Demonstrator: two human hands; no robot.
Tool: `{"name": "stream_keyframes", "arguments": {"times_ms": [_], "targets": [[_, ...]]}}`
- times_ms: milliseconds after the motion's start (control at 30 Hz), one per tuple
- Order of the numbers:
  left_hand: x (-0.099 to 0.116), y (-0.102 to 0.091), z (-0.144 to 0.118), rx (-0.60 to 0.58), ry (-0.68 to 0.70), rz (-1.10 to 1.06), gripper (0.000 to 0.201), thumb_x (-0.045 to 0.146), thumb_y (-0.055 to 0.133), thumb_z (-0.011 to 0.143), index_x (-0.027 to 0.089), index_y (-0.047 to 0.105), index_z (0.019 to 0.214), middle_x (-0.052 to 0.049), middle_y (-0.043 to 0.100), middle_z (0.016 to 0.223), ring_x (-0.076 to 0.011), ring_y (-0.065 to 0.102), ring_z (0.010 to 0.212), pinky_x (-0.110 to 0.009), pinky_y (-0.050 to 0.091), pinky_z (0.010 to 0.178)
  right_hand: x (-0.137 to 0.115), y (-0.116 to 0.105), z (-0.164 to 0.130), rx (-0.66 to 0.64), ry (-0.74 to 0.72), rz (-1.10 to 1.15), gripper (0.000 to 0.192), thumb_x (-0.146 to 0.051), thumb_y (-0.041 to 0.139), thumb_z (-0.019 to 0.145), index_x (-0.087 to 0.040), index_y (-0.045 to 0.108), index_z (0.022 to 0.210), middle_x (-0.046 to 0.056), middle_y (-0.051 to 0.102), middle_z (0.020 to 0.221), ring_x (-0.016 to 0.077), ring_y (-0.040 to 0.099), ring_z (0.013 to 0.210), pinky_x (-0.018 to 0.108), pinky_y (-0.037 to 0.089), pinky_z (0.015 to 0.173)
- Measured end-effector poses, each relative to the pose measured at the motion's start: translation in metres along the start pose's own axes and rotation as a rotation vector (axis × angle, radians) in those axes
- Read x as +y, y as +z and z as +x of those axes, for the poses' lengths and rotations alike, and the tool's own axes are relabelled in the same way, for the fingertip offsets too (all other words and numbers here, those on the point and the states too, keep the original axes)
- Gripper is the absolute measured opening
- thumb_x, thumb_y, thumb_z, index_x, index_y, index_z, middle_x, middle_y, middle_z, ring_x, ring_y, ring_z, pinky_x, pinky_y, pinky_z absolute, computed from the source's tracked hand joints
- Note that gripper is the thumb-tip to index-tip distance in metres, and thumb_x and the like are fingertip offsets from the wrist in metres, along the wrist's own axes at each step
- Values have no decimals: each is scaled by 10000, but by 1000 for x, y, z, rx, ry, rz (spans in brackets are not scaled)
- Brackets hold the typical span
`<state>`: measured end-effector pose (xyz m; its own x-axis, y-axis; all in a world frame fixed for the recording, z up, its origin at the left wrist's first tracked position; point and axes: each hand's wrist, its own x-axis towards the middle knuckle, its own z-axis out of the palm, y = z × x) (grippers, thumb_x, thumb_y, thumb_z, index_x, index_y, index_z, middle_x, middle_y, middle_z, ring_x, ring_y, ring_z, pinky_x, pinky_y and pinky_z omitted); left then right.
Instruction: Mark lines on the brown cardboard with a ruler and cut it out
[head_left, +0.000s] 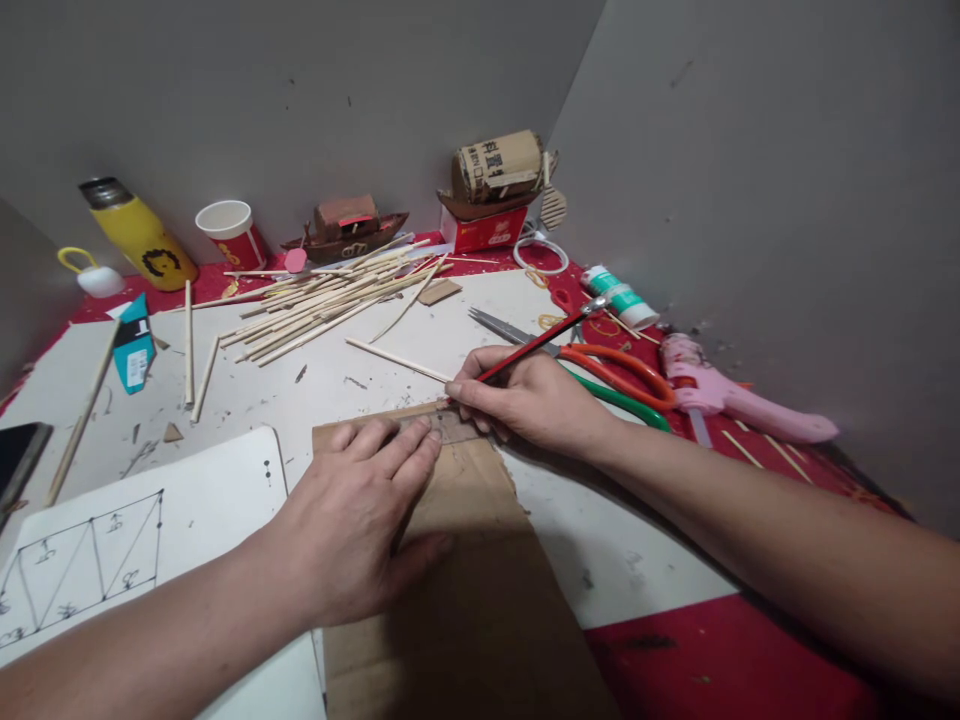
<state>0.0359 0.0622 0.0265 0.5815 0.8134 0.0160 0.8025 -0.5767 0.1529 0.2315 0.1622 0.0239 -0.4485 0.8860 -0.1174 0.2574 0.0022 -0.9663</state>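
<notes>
My left hand [360,510] lies flat on a brown cardboard sheet [465,600], its fingertips pressing on a clear ruler [456,428] along the sheet's far edge. The middle of the ruler is partly hidden under the fingers. Closed around a red pencil [536,345], my right hand [525,400] rests at the ruler's right end. The pencil slants up to the right, and its tip is hidden by the fingers. A thin wooden stick [397,360] runs from the left up to my right fingertips; I cannot tell whether they grip it.
Several wooden sticks [322,300] lie piled at the back. Scissors [615,370] and a pink glue gun [750,400] sit on the right. On the left are an open notebook [225,500] with a truss drawing, a phone [19,455] and a yellow bottle [142,240]. Model boats [352,235] stand along the wall.
</notes>
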Motion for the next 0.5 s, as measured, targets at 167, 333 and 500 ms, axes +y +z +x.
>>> {"name": "stream_keyframes", "arguments": {"times_ms": [167, 333, 500], "targets": [[1, 0, 0, 2, 0, 9, 675, 482, 559, 887, 99, 496, 1439, -147, 500, 1521, -370, 486, 1286, -544, 402, 1002, 1, 1, 1, 19, -14, 9, 271, -372, 758, 724, -173, 578, 681, -26, 590, 542, 75, 483, 419, 170, 369, 339], [1, 0, 0, 12, 4, 2, 669, 485, 561, 886, 91, 511, 1425, -156, 519, 1502, -377, 501, 1268, -553, 418, 975, 2, 1, 1, 9, 10, 40, 306, -389, 788, 705, -169, 578, 669, -26, 593, 532, 69, 480, 403, 159, 367, 327], [1, 0, 1, 19, -6, 2, 660, 479, 572, 882, 108, 513, 1425, -149, 522, 1501, -374, 504, 1263, -547, 419, 974, 2, 0, 3, -2, 16, 41, 266, -350, 774, 721, -169, 585, 672, -23, 598, 535, 69, 484, 397, 156, 366, 322]]}}
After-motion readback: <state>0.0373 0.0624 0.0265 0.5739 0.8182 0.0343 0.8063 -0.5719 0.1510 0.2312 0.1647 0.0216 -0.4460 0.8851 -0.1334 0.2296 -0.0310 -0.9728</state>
